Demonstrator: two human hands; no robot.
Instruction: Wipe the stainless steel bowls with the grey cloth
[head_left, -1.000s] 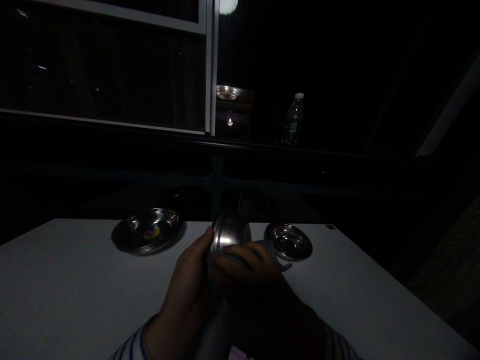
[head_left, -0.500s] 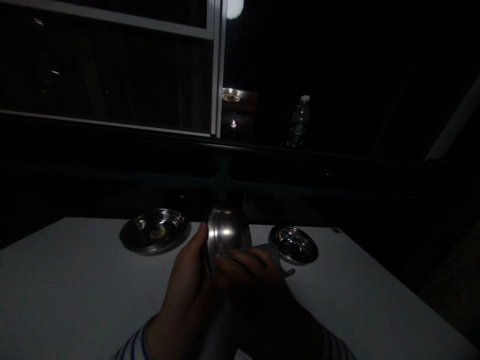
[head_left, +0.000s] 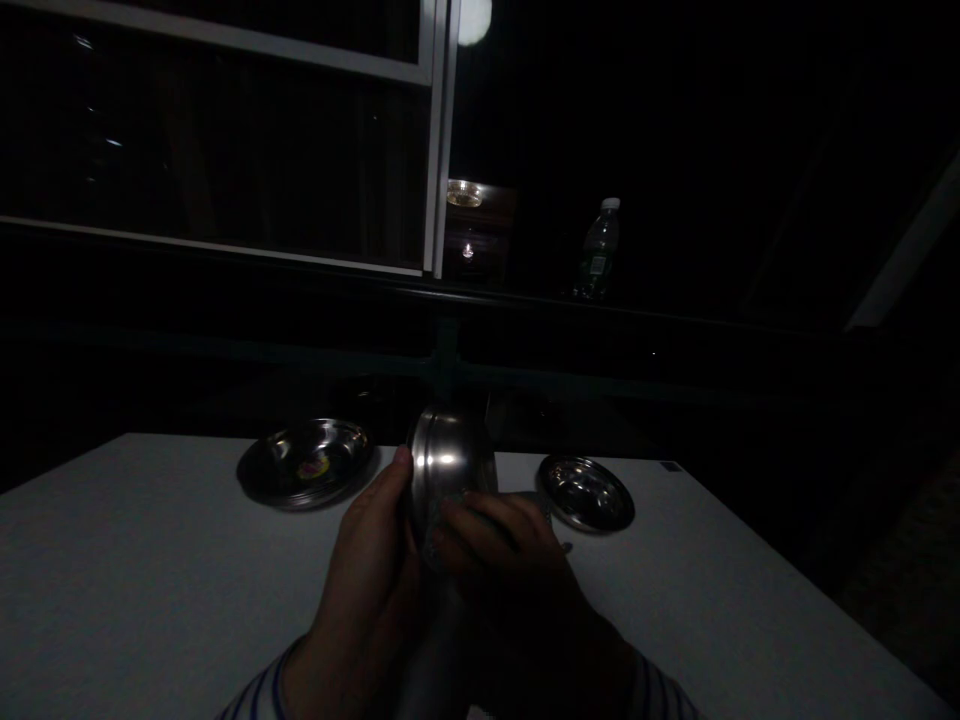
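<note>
A shiny stainless steel bowl (head_left: 456,450) is held up on its side above the table, its rounded outside facing right. My left hand (head_left: 367,560) grips the rim from the left, the thumb along the edge and the other fingers hidden. On the lower right of the bowl, my right hand (head_left: 499,545) presses a grey cloth (head_left: 538,503) to the outer wall with bent fingers. Most of the cloth is covered by that hand, and the dim light hides its detail.
Stacked steel plates (head_left: 306,465), the top one with a coloured sticker, lie at the white table's (head_left: 187,580) back left. A smaller steel dish (head_left: 586,493) lies at the back right. A plastic bottle (head_left: 600,250) stands on a ledge beyond, beside a window frame (head_left: 439,150).
My right hand and the cloth have shifted slightly left and up along the bowl, and less of the cloth's loop shows. My left hand keeps its hold; the view has tilted a little.
</note>
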